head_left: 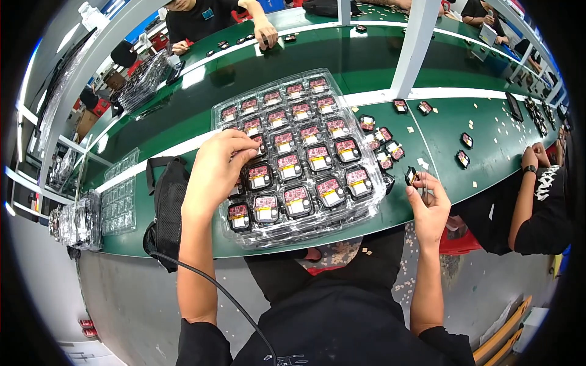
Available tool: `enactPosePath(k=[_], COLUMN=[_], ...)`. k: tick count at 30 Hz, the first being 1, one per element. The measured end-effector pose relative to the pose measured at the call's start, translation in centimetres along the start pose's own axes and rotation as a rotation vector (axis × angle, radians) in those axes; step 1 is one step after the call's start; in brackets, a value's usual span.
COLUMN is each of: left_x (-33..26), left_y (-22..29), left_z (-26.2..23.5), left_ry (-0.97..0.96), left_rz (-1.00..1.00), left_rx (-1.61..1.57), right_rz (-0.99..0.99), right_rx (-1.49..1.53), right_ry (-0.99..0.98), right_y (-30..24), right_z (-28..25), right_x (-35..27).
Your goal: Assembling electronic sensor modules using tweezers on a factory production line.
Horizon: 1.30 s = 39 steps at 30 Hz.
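A clear plastic tray [268,232] with rows of pockets lies before me, filled with small black-cased electronic modules [296,200] showing red boards, white blocks and yellow strips. My left hand [221,160] reaches over its left side. Its thumb and fingers are pinched at the edge of a module [260,145] in a pocket; the hand partly covers neighbouring pockets. Right of the tray, my right hand [431,210] is closed, pinching a black module [411,177] above the table. A thin metal tool, apparently tweezers [425,167], also sticks up from its fingers.
Loose modules [383,135] lie in a cluster right of the tray, others farther right. A black bag [170,210] and stacked empty trays [85,221] are at the left. A grey post [414,49] rises beyond the tray. Co-workers' hands [265,32] work across the green table.
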State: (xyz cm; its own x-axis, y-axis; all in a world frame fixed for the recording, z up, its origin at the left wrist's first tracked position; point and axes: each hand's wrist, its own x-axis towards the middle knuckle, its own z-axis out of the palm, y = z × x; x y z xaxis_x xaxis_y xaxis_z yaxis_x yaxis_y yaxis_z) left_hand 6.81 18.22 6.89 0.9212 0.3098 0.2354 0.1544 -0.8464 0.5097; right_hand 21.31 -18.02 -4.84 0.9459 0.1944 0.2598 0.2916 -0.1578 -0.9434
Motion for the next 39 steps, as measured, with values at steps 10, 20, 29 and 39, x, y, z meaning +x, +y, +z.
enactPosePath(k=[10, 20, 29, 39], left_x=[0.6, -0.8, -9.0, -11.9], left_y=[0.0, 2.7, 10.3, 10.6], left_z=[0.0, -0.4, 4.8, 9.1], left_ry=[-0.041, 0.091, -0.13, 0.056], left_rz=[0.051, 0.017, 0.106, -0.091], left_rx=[0.126, 0.078, -0.869, -1.448], right_rz=[-0.042, -0.381, -0.435, -0.335], right_rx=[0.198, -0.025, 0.144, 0.156], right_ry=[-0.039, -0.178, -0.467, -0.57], right_y=[-1.4, -6.3, -10.2, -10.9], right_z=[0.4, 1.0, 2.1, 3.2], right_x=[-0.8, -2.9, -4.4, -5.6])
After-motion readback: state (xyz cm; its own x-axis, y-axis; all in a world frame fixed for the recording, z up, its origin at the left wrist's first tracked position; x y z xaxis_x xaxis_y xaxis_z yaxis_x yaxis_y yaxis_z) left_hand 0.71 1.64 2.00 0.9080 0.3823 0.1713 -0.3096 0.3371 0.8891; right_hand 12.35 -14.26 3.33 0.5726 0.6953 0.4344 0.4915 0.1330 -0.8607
